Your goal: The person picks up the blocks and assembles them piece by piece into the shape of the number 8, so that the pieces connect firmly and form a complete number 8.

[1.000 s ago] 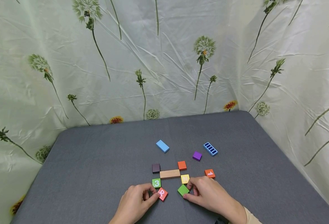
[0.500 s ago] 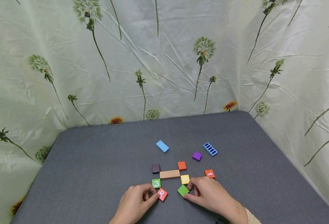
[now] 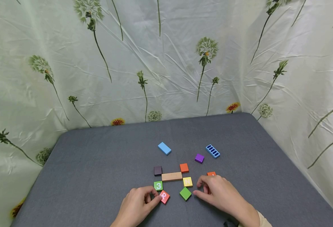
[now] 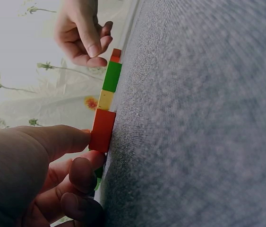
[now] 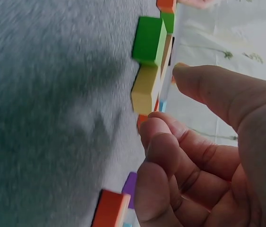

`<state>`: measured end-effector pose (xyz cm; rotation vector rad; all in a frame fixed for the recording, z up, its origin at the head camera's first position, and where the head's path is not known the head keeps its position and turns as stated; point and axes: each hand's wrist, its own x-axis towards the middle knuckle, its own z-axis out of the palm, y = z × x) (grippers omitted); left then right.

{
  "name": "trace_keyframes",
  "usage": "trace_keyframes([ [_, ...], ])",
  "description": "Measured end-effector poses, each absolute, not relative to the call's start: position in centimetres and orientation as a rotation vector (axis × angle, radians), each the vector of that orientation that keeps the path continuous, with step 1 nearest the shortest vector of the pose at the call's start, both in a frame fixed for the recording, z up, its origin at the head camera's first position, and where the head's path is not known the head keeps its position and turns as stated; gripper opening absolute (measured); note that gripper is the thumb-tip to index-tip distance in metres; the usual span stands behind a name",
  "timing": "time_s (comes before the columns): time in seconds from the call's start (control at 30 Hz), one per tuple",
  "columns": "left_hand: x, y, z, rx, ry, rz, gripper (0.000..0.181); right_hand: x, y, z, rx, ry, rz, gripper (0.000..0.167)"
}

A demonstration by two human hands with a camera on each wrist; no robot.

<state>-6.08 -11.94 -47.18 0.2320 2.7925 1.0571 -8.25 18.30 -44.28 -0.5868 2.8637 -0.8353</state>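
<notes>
My left hand (image 3: 138,203) pinches a red block (image 3: 164,197) lettered R, which lies turned at an angle on the table. In the left wrist view the thumb and a finger meet that red block (image 4: 102,131) at its edges. A green block (image 3: 159,186) numbered 3 sits just beyond it. My right hand (image 3: 221,192) hovers right of a plain green block (image 3: 185,194), thumb and index finger apart, holding nothing. Behind the green block lies a yellow block (image 3: 187,182), lettered N. A long tan block (image 3: 172,176) lies between a dark block (image 3: 157,171) and an orange block (image 3: 184,168).
On the grey table (image 3: 106,164), farther back, lie a blue block (image 3: 164,148), a purple block (image 3: 199,158) and a blue block with dark bars (image 3: 213,151). Another orange block (image 3: 211,173) is partly hidden behind my right hand. A flowered curtain (image 3: 169,63) hangs behind.
My right hand has let go of the plain green block and shifted right, now covering part of the numbered orange block. The left hand stays on the red block.
</notes>
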Motion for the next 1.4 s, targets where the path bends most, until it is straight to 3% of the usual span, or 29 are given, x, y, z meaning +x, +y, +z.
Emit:
trace_keyframes([
  [0.5, -6.0, -11.9, -47.1, 0.231, 2.803, 1.054, 0.017, -8.2, 20.3, -44.1, -0.491, 2.945, -0.82, 0.02],
  [1.4, -6.0, -11.9, -47.2, 0.227, 2.8, 1.048, 0.015, -8.0, 22.7, -44.5, -0.153, 2.944, -0.771, 0.045],
])
